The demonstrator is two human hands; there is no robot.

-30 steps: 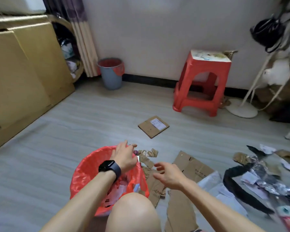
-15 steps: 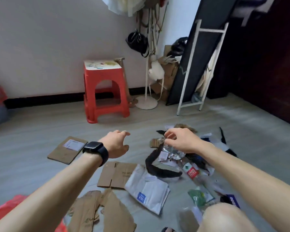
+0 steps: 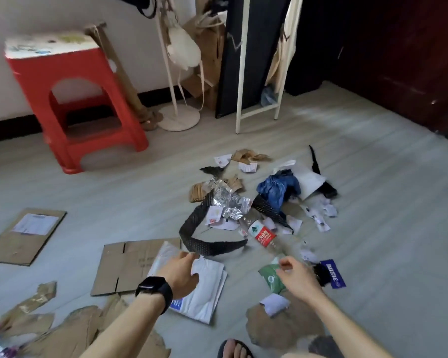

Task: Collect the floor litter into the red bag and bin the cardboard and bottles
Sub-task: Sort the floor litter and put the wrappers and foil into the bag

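Litter lies scattered on the grey floor. A clear plastic bottle (image 3: 263, 235) with a red label lies beside crumpled foil (image 3: 228, 202) and a curved black mesh strip (image 3: 199, 241). My left hand (image 3: 181, 273), a black watch on its wrist, hovers with loosely curled fingers over a white mailer bag (image 3: 207, 290) and holds nothing. My right hand (image 3: 295, 277) reaches down over a green packet (image 3: 269, 279) near the bottle's lower end, with nothing visibly in it. Flat cardboard (image 3: 122, 264) lies under the mailer. The red bag is out of view.
A labelled cardboard sheet (image 3: 26, 233) lies at left and torn cardboard (image 3: 70, 332) at bottom left. A blue crumpled bag (image 3: 279, 188), paper scraps (image 3: 318, 215) and a blue tag (image 3: 332, 276) lie right. Behind stand a red stool (image 3: 73, 104), a stand base (image 3: 179, 117) and a white frame (image 3: 242, 73).
The view swung right, away from the red bag, then tilted down to the litter pile. My right hand left the foil and dropped to the green packet; my left hand moved over the mailer.
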